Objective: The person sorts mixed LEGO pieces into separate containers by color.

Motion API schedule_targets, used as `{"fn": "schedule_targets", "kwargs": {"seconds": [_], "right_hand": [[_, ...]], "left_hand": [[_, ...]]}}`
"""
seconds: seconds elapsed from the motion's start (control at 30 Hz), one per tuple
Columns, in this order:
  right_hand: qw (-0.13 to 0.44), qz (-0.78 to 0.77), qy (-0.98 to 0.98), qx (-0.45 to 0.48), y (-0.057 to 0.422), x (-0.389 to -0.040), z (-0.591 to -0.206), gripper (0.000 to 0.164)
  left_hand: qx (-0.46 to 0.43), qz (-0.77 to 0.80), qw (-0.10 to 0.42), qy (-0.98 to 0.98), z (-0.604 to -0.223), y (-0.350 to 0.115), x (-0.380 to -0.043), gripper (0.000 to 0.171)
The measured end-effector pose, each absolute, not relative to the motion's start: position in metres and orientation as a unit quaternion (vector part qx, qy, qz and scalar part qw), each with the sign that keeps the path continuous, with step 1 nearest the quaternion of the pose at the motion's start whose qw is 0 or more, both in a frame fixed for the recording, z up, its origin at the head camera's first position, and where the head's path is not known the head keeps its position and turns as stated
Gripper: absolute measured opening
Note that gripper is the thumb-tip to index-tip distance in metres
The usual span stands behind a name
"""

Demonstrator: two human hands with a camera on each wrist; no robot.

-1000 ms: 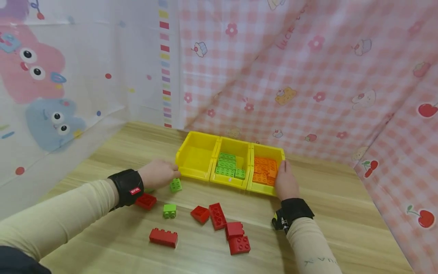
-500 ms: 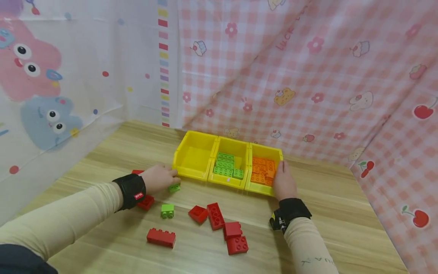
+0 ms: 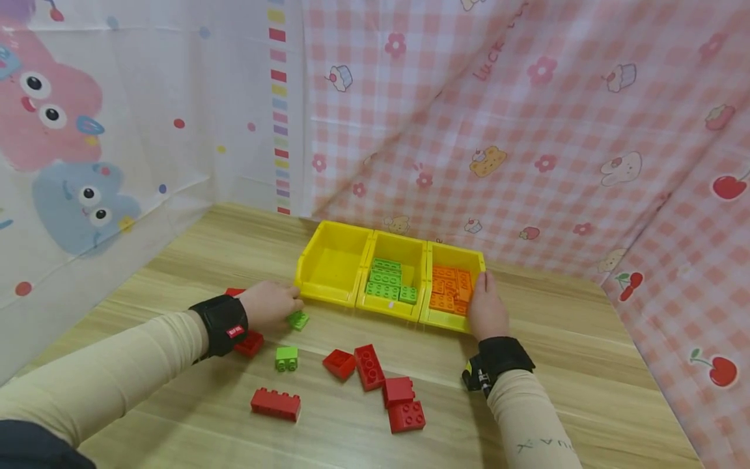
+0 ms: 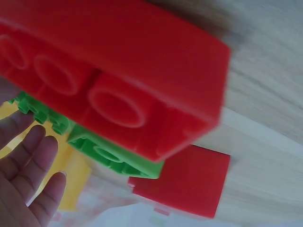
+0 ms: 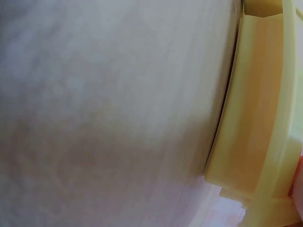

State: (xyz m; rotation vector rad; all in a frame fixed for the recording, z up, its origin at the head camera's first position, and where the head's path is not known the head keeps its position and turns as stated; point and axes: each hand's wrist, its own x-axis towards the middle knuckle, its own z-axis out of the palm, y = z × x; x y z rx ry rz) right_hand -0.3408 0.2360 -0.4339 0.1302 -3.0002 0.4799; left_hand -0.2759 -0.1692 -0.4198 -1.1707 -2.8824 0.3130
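Three yellow bins stand joined in a row. My left hand (image 3: 269,305) has its fingertips at the front left corner of the left bin (image 3: 336,264), fingers loosely extended. On the opposite end, my right hand (image 3: 489,306) rests along the outer side of the right bin (image 3: 445,319), fingertips near its rim. Several green bricks (image 3: 383,280) lie in the middle bin (image 3: 388,310), and several orange bricks (image 3: 451,290) in the right one. The left bin holds nothing. Just below my left fingers sits a small green brick (image 3: 299,320). The left wrist view shows a large red brick (image 4: 123,56) close up.
Around my left wrist lie red bricks, one behind it (image 3: 236,292) and one in front (image 3: 249,344). Nearer me are a green brick (image 3: 286,358), a long red brick (image 3: 275,404) and several more red bricks (image 3: 369,367). Patterned cloth (image 3: 445,130) hangs behind the bins.
My left wrist has shifted slightly, and a red brick behind it now shows. The right hand stays against the right bin. Bins and loose bricks have kept their places; the head view drifted slightly.
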Motion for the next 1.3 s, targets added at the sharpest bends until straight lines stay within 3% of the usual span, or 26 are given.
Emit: {"fn": "schedule_targets", "kwargs": {"seconds": [0.37, 0.8, 1.07, 1.3], "right_hand": [[0.075, 0.139, -0.986, 0.049, 0.238, -0.341, -0.434, 0.048], [0.088, 0.146, -0.984, 0.047, 0.237, -0.344, -0.438, 0.047], [0.099, 0.159, -0.981, 0.050, 0.236, -0.343, -0.439, 0.046], [0.095, 0.166, -0.981, 0.046, 0.240, -0.343, -0.438, 0.046]], "left_hand": [[-0.417, 0.054, 0.020, -0.907, -0.392, -0.131, -0.276, 0.028], [-0.469, 0.067, 0.093, -0.876, -0.375, -0.053, -0.299, 0.026], [-0.400, 0.074, 0.150, -0.901, -0.371, -0.019, -0.349, 0.024], [-0.293, 0.093, 0.107, -0.945, -0.379, -0.005, -0.386, 0.021]]}}
